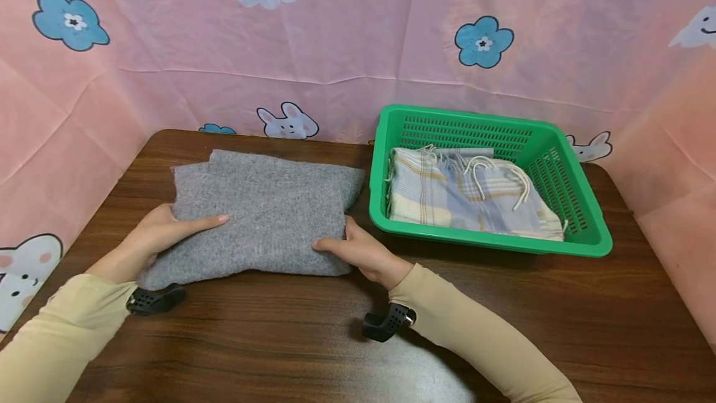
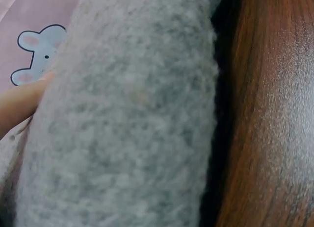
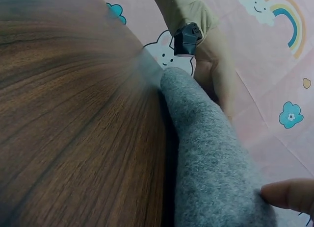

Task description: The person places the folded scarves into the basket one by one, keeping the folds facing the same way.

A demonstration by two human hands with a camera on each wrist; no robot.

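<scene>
A folded grey woollen cloth [image 1: 263, 216] spans the space between my two hands at the left of the table, its layers a little uneven at the far left corner. My left hand [image 1: 159, 232] grips its left side, thumb laid across the top and fingers hidden beneath. At the right side, my right hand [image 1: 366, 250] pinches the near corner, with the thumb on top and the other fingers mostly tucked under. The right wrist view shows the cloth's thick rounded front edge close over the table [image 3: 88, 129].
Right of the cloth stands a green plastic basket [image 1: 492, 238]. A folded plaid fringed scarf [image 1: 464, 194] in white, lilac and tan lies inside it. A pink printed curtain [image 1: 358, 30] hangs behind and around the table.
</scene>
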